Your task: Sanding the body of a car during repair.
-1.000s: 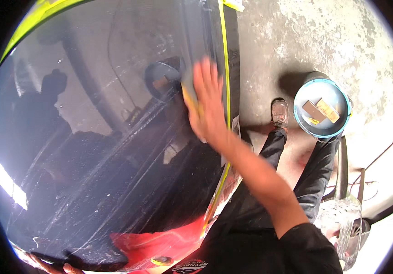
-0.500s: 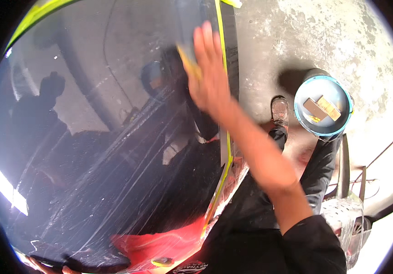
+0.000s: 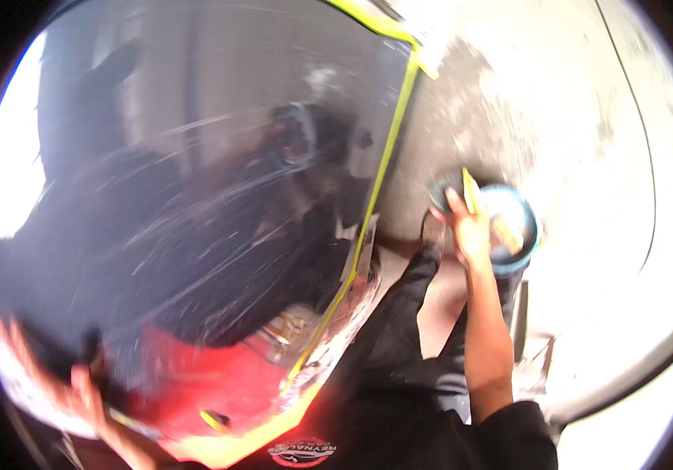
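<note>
My right hand (image 3: 471,229) is over the near-left rim of a blue-rimmed bucket (image 3: 537,227), fingers closed on a thin yellow pad (image 3: 471,190). A dark round shape (image 3: 446,190) shows by its fingertips; blur hides whether it is held too. At the lower left, my left hand (image 3: 70,392) lies at the edge of a glossy dark car panel (image 3: 195,204), thumb apart from the fingers and nothing seen in it. Whitish streaks run over the panel. Inside the bucket shows a tan block (image 3: 506,235).
Yellow-green tape (image 3: 389,149) borders the panel's right side. Near its lower edge are a red area (image 3: 211,360) and a small yellow-and-black oval (image 3: 215,421). My legs (image 3: 399,313) stand between panel and bucket. A thin dark cable (image 3: 640,117) crosses the pale floor.
My right hand has left the panel and moved right and down to the bucket, still with the yellow pad. The view has shifted, bringing more of my left hand into sight.
</note>
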Demonstrator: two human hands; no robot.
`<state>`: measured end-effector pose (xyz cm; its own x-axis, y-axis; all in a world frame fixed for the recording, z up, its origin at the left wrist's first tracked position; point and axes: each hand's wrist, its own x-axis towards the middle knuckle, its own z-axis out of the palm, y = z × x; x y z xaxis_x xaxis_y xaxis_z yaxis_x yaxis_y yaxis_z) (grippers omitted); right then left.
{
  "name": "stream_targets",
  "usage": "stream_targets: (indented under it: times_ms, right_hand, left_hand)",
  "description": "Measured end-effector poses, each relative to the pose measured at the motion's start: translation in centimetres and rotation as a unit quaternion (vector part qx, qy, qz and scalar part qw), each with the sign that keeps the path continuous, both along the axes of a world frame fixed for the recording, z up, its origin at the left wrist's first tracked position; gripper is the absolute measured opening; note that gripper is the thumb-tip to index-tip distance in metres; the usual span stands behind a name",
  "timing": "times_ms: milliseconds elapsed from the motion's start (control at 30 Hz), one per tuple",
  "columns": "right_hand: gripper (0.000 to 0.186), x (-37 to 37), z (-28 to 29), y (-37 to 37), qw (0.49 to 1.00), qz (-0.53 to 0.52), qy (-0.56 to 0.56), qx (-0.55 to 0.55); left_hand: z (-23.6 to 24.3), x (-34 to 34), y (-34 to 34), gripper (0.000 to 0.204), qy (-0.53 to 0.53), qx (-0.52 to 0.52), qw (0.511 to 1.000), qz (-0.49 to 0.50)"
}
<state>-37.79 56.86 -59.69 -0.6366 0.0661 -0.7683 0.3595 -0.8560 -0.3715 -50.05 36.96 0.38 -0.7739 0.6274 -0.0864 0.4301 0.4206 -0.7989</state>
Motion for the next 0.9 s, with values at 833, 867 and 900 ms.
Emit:
stream_targets:
  times_ms: [833, 867, 900]
  right_hand:
    - [0.057, 15.2, 19.9, 24.5, 0.630, 0.583, 0.040, 0.512]
    - [0.055, 15.2, 22.3, 23.0, 0.699, 0.575, -0.027, 0.425]
    - [0.049, 16.6, 27.1, 19.3, 0.703, 0.570, 0.021, 0.425]
  left_hand:
    - [-1.7, 7.9, -7.5, 0.076, 0.086, 0.384, 0.917, -0.062]
    - [-3.4, 9.8, -7.4, 0.073, 0.057, 0.419, 0.904, -0.056]
    - [-6.7, 13.2, -8.9, 0.071, 0.026, 0.453, 0.890, -0.033]
